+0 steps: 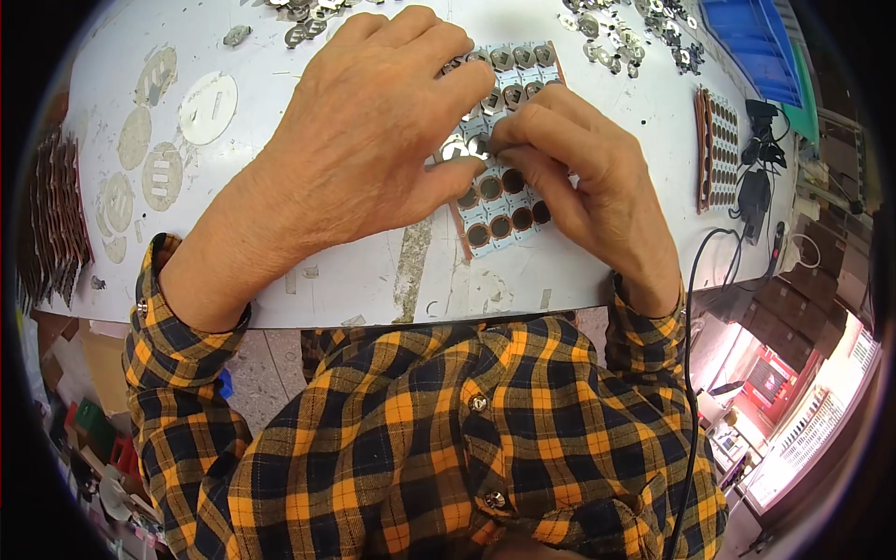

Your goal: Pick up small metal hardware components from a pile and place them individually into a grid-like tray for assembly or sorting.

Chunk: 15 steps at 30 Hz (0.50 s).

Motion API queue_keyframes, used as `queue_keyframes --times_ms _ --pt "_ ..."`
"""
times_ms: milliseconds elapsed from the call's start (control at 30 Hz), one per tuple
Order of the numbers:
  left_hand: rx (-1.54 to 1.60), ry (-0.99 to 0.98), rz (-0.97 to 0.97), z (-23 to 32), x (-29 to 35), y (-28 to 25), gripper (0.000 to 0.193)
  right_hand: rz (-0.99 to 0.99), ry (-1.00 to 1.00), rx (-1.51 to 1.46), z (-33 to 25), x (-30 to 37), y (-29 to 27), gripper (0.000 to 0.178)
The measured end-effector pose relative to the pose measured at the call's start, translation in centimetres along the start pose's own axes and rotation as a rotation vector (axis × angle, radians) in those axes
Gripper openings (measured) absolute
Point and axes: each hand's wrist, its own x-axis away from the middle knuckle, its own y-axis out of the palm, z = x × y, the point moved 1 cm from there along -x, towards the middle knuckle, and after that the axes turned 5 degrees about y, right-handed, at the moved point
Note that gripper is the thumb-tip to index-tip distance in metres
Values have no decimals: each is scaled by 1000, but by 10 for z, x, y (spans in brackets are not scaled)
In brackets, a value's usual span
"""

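Observation:
A light-blue panel of small joined circuit boards (483,217) lies on the table beneath both hands. Round black pads with copper rims (478,234) show in its near rows, while silvery metal clips (501,59) sit on the far rows. My left hand (373,131) reaches over the panel's left side, fingers and thumb apart, the thumb tip down by the middle row. From the right, my right hand (588,163) pinches at that same row, finger and thumb closed on a shiny metal clip (478,147). Its fingertips partly hide the clip.
Loose metal clips lie in piles (616,37) at the far right and far left. A blue bin (751,47) stands at the far right corner, near another board panel (719,149) and black cables (756,177). Stacked panels (56,219) line the left edge.

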Motion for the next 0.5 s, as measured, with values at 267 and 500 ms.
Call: queue_keyframes --times_ms 267,500 --pt "-34 -18 49 5 -1 2 47 120 301 -273 5 10 8 11" --pt "-39 -38 40 6 1 3 48 39 139 -169 7 0 4 12"
